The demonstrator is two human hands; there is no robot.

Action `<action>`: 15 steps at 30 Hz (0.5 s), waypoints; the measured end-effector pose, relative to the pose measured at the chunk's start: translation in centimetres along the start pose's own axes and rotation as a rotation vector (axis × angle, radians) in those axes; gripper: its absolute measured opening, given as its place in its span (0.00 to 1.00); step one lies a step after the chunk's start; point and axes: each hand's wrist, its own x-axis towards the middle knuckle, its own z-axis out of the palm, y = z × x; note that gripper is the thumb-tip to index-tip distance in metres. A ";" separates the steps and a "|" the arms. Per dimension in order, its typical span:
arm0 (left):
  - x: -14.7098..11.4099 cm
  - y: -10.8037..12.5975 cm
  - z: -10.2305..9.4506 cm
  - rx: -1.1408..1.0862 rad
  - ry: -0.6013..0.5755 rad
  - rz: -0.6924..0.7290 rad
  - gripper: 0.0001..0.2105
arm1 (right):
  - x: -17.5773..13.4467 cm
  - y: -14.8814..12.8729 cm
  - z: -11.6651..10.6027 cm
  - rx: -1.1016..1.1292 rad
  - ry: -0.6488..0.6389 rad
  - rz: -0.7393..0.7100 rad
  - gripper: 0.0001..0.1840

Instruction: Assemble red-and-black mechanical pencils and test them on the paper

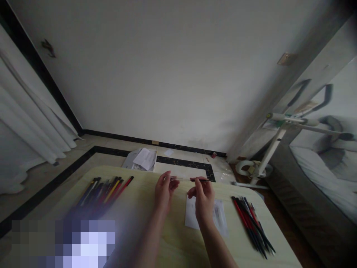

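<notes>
My left hand [164,191] and my right hand [204,197] are raised over the far part of the pale wooden table [174,242], a little apart, fingertips turned toward each other. With my right fingers I grasp a dark slim stick [200,180], pinched between thumb and forefinger and lying nearly level, its thin end showing just past my knuckles on the right. My left thumb and forefinger are closed on a pale thin piece [181,179], which reaches across the gap toward the dark stick; it is too faint for me to tell whether the two touch. My other left fingers curl loosely.

Beneath my right fingers and wrist lies a white paper [192,214], flat on the table, partly covered by my forearm. Farther right of my right fingers, and closer to my body, a bundle of red and black pencils [249,223] lies slanted, some crossing others. Well to the left of my left fingers, another group of coloured pencils [110,191] is fanned out, red, yellow and dark, the nearer ends lost in a bluish haze. Beyond my left fingers, past the table's edge, papers [145,159] are piled on the floor.
</notes>
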 end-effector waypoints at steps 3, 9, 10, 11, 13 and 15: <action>-0.1 -0.1 0.0 -0.011 -0.003 0.004 0.18 | 0.2 0.5 -0.3 0.019 0.005 -0.007 0.11; -0.2 -0.1 0.1 -0.002 -0.056 -0.026 0.17 | -0.1 1.1 -0.4 -0.033 -0.042 0.025 0.12; -0.3 -0.1 0.1 0.010 -0.066 -0.030 0.17 | -0.2 1.3 -0.3 -0.054 -0.056 0.032 0.12; -0.4 -0.1 0.2 0.021 -0.082 -0.035 0.17 | -0.3 1.5 -0.3 -0.076 -0.070 0.039 0.13; -0.5 -0.1 0.2 0.024 -0.133 -0.063 0.18 | -0.4 1.8 -0.2 -0.119 -0.104 0.060 0.13; -0.7 -0.2 0.3 -0.003 -0.187 -0.113 0.19 | -0.4 1.8 -0.1 -0.157 -0.133 0.083 0.14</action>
